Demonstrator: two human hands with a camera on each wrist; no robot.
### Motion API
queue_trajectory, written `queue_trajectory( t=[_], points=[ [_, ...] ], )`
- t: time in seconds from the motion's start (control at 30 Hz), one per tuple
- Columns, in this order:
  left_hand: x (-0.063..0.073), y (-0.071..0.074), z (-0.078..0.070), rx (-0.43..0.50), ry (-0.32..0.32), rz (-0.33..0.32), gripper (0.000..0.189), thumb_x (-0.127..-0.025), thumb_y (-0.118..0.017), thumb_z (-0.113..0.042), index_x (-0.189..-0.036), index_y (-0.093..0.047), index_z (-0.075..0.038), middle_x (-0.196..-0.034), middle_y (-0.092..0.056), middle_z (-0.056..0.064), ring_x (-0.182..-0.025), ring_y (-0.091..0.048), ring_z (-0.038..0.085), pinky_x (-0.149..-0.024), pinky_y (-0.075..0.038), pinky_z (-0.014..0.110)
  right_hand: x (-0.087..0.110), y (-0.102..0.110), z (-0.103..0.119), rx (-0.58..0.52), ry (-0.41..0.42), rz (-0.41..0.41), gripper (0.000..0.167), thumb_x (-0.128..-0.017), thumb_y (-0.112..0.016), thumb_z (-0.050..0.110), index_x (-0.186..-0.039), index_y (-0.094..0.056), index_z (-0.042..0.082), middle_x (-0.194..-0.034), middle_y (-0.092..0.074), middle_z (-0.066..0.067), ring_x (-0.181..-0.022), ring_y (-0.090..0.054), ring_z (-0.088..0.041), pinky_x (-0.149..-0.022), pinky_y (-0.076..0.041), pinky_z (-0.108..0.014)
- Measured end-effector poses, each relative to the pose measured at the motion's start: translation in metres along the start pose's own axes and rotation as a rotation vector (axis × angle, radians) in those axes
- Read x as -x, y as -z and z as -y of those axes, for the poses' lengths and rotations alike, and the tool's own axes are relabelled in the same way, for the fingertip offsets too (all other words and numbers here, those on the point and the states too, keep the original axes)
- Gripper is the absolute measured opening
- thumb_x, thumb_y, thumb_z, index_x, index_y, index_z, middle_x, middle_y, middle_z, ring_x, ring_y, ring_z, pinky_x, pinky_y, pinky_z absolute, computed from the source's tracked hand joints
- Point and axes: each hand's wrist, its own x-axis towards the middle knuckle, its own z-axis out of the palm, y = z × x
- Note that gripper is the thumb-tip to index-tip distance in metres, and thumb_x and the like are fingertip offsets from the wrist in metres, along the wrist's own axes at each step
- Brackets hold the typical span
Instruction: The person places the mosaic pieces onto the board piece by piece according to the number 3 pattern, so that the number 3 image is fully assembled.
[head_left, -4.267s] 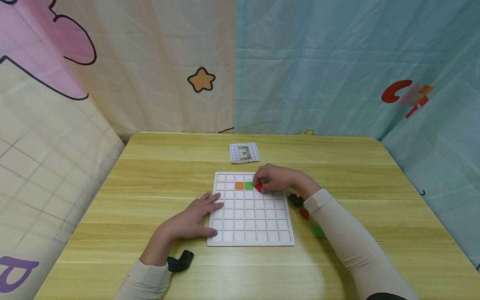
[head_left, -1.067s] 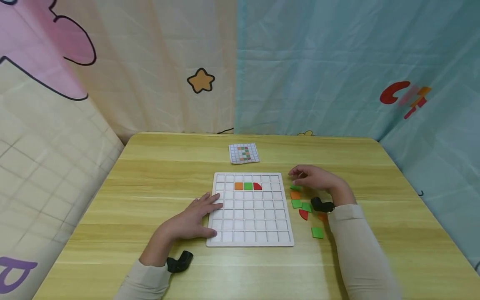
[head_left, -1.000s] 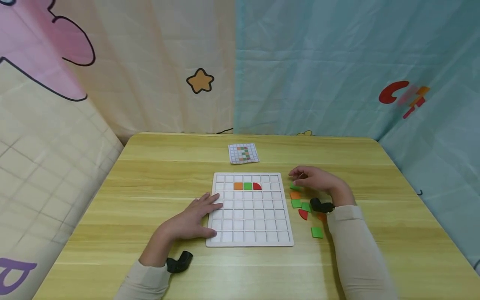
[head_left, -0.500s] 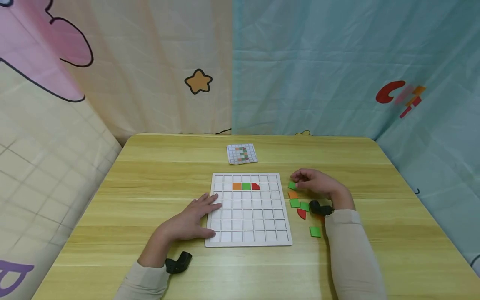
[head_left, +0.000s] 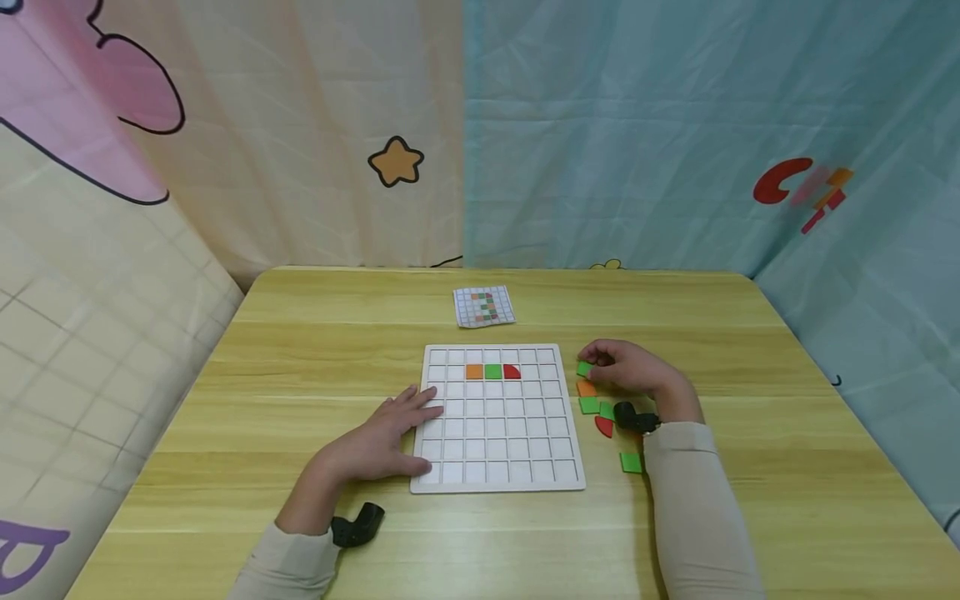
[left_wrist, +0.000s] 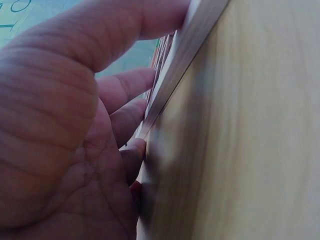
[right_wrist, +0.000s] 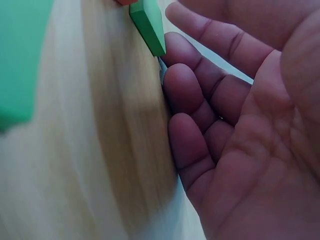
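Observation:
My left hand [head_left: 371,442] rests with spread fingers on the left edge of the white grid board [head_left: 498,475]; in the left wrist view its thumb and fingertips [left_wrist: 137,77] lie at the board's edge. On the board's second row sit an orange square tile [head_left: 475,372], a green square tile [head_left: 492,372] and a red quarter-circle tile [head_left: 512,372]. Right of the board, my right hand [head_left: 630,367] pinches another green square tile [head_left: 583,368] between thumb and fingers, low at the table. In the right wrist view that green tile [right_wrist: 148,25] is beside the curled fingers.
Below the right hand lie a loose orange tile [head_left: 586,388], green tiles [head_left: 589,405] and a red quarter-circle tile [head_left: 604,426]. A separate green tile [head_left: 631,462] lies nearer the front. Behind the board is a pattern card [head_left: 483,307]. Curtains [head_left: 600,167] enclose the wooden table [head_left: 337,333].
The red quarter-circle tile, earlier under my right hand, now lies uncovered on the board. My right hand has moved right to the loose tiles and closed on a green one. The left hand stays put.

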Motion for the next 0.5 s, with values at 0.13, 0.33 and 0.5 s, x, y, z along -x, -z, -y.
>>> queue_trajectory(
  t=[0.13, 0.33, 0.5],
  points=[
    [-0.0002, 0.0005, -0.0003, 0.003, -0.001, 0.0, 0.078, -0.081, -0.079, -0.026, -0.15, -0.045, -0.012, -0.164, -0.022, 0.001, -0.151, -0.003, 0.03, -0.119, -0.005, 0.054, -0.0009, -0.0014, 0.0019, 0.038, 0.003, -0.012, 0.029, -0.096, -0.061, 0.009, -0.123, -0.061, 0.0, -0.108, -0.058, -0.011, -0.097, -0.05, -0.025, -0.083, -0.045, -0.035],
    [-0.0005, 0.0007, -0.0007, 0.004, 0.0, 0.001, 0.079, -0.081, -0.079, -0.026, -0.151, -0.044, -0.012, -0.164, -0.022, 0.001, -0.151, -0.003, 0.03, -0.119, -0.005, 0.054, -0.0013, -0.0021, 0.0041, 0.089, 0.003, -0.022, 0.028, -0.096, -0.062, 0.009, -0.123, -0.062, 0.0, -0.106, -0.06, -0.01, -0.094, -0.052, -0.025, -0.084, -0.045, -0.038],
    [-0.0002, 0.0009, -0.0017, 0.007, 0.004, 0.001, 0.079, -0.081, -0.079, -0.026, -0.15, -0.045, -0.012, -0.164, -0.022, 0.001, -0.151, -0.003, 0.03, -0.119, -0.005, 0.054, -0.0035, -0.0033, 0.0039, 0.119, 0.011, -0.019, 0.026, -0.096, -0.06, 0.006, -0.121, -0.061, -0.001, -0.103, -0.06, -0.01, -0.093, -0.053, -0.025, -0.084, -0.045, -0.039]
  ],
)
